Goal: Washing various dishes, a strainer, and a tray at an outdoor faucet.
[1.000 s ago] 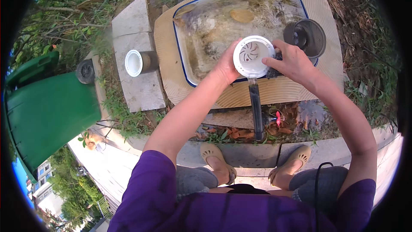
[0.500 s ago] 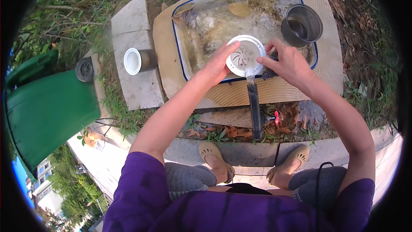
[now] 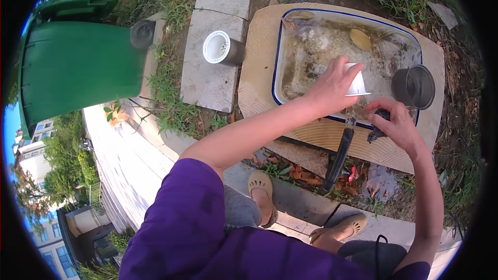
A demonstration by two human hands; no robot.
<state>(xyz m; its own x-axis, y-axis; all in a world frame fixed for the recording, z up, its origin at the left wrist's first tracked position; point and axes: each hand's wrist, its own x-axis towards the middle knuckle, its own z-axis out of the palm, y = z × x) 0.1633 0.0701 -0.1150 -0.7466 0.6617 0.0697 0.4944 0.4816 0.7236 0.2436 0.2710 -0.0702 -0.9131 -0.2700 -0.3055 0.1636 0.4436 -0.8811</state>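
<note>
My left hand [image 3: 334, 87] grips a small white plastic cup [image 3: 356, 82], turned with its wide flanged rim downward over the near edge of the basin. Just right of it, my right hand [image 3: 395, 124] has its fingers curled round a dark, net-like bundle [image 3: 380, 127], partly hidden by the palm. Below the cup, clear water shows at the tip of a black spout pipe [image 3: 340, 158]. The white enamel basin [image 3: 311, 46] with a blue rim holds shallow murky water and a yellow-brown leaf [image 3: 360, 40].
A dark mesh cup [image 3: 421, 87] stands at the basin's right end. On the pavers [image 3: 218, 2] to the left is a white-rimmed dark cup [image 3: 228, 51]. A red tap handle [image 3: 353, 173] sits near the pipe. A green wheeled bin [image 3: 83, 62] lies far left.
The white cup has gone from mouth up, slotted bottom showing, to mouth down in my left hand. My right hand has come away from its rim. The whole view has shifted leftward.
</note>
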